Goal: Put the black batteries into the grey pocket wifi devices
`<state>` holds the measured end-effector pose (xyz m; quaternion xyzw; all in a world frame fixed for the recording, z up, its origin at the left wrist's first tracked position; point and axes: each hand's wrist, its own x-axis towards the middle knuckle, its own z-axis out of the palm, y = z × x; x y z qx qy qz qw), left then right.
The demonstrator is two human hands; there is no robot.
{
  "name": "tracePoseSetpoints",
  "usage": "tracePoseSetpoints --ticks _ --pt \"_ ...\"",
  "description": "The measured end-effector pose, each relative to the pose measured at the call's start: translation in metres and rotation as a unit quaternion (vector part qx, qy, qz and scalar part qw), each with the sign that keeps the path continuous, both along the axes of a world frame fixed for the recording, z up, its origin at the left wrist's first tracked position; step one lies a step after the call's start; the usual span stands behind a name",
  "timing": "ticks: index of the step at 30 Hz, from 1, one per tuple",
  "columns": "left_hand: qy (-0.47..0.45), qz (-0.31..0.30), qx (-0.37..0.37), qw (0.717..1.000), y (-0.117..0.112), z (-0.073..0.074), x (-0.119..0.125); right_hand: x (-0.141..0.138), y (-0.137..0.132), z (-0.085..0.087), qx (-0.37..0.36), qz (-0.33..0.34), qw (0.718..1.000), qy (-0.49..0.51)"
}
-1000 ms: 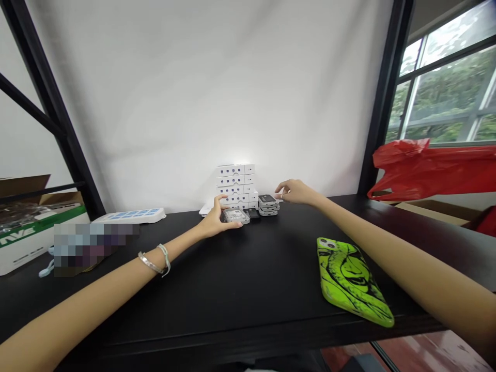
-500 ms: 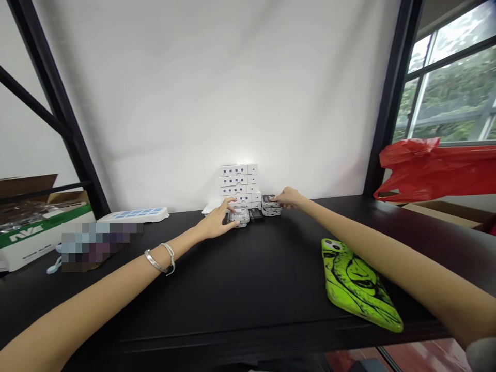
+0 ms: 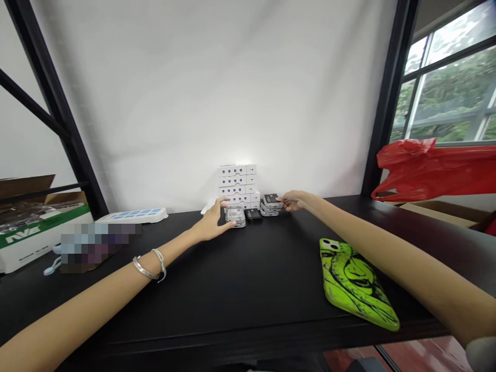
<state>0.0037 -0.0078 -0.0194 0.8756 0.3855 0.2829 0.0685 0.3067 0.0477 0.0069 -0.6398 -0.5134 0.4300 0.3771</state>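
Pinched between the fingers of my right hand (image 3: 296,199) is the dark-topped hard drive (image 3: 270,199) on top of a small stack. It sits slightly askew over the silver-edged hard drives (image 3: 269,211) beneath. My left hand (image 3: 210,223) is open, thumb and fingers apart, at the left side of a short pile of silver hard drives (image 3: 236,216) with a pale label. Whether its fingertips touch that pile is hard to tell. A flat black piece (image 3: 253,215) lies between the two piles. Behind them rises a stack of white boxes (image 3: 237,184) with small blue marks.
A green phone case (image 3: 358,281) lies under my right forearm on the black shelf (image 3: 248,289). To the left are a white power strip (image 3: 134,215), a pixelated item (image 3: 98,248) and an open carton (image 3: 42,227). A red plastic bag (image 3: 434,168) hangs at right.
The top hard drive in my right hand has shifted and now sits askew on its stack. My left hand has drawn slightly left, its fingers off the top of the left pile.
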Motion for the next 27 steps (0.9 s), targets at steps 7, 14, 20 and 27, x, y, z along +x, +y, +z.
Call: tracePoseSetpoints --ticks 7,14,20,27 --pt "-0.081 -0.004 0.025 0.996 -0.029 0.007 0.003 0.002 -0.042 0.037 0.053 0.048 0.994 0.078" --pt "-0.146 -0.109 -0.159 0.97 -0.062 0.002 0.017 -0.052 -0.107 0.023 -0.011 0.324 0.945 0.043" --pt "-0.105 -0.078 -0.181 0.975 -0.058 -0.007 0.012 -0.068 -0.11 -0.001 -0.026 0.355 0.934 0.014" --pt "-0.057 -0.094 -0.175 0.978 -0.06 -0.006 0.011 -0.074 -0.118 0.001 0.035 0.338 0.927 -0.161"
